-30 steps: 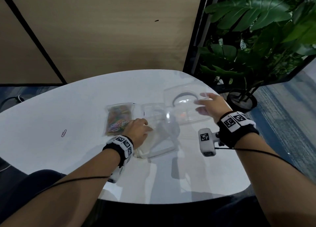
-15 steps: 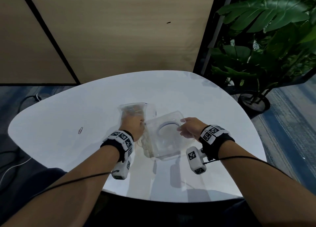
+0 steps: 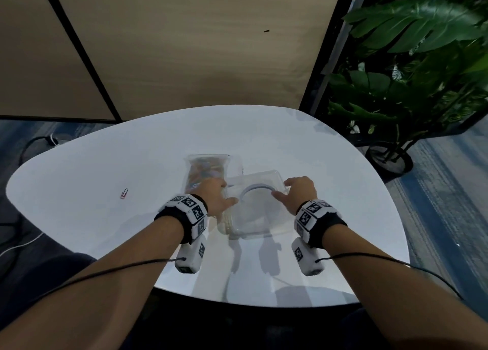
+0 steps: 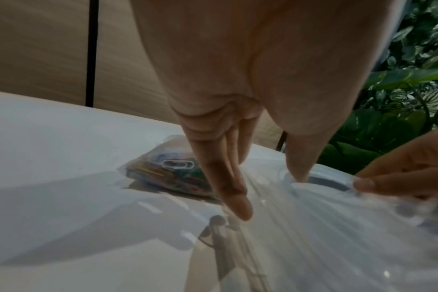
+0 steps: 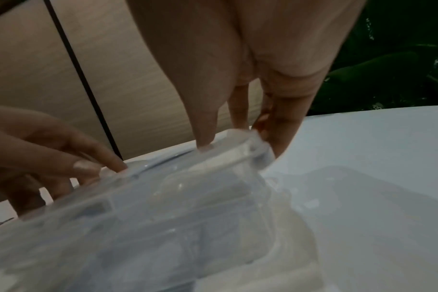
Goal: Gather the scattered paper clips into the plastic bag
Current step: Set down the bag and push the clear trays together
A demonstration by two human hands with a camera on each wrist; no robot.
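— Holding both hands on the clear lidded box, are you? How far along is the gathering?

— Nearly done, I'm judging. The plastic bag (image 3: pixel 207 170) is lying near the table's (image 3: pixel 105 165) middle, already stuffed with coloured clips. One red paper clip (image 3: pixel 124 193) is sitting alone toward the left edge.

— Grips?

— Your left hand (image 3: pixel 215 196) is pressing straight fingers (image 4: pixel 234 197) on the lid (image 3: pixel 257 204). Your right hand (image 3: pixel 298 194) is curling around the lid's far right corner, thumb on top.
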